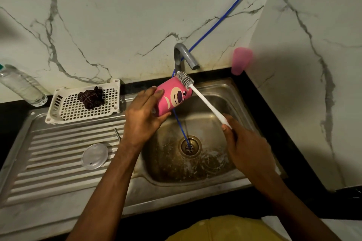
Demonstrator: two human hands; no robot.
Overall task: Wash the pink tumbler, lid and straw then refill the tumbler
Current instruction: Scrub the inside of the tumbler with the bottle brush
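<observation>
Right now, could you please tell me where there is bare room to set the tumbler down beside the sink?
The drainboard is bare nearer than the clear lid and to its left, in front of the white basket. Crowded: the basin, where the left hand holds the tumbler, the right hand the brush, beside the blue hose.

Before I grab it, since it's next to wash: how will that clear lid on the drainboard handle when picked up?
The clear lid looks thin and plastic, so probably light and stiff. It lies flat across the drainboard ribs, so it should not roll, though it might slide on the smooth metal. Its low edge may be hard to pinch.
</observation>
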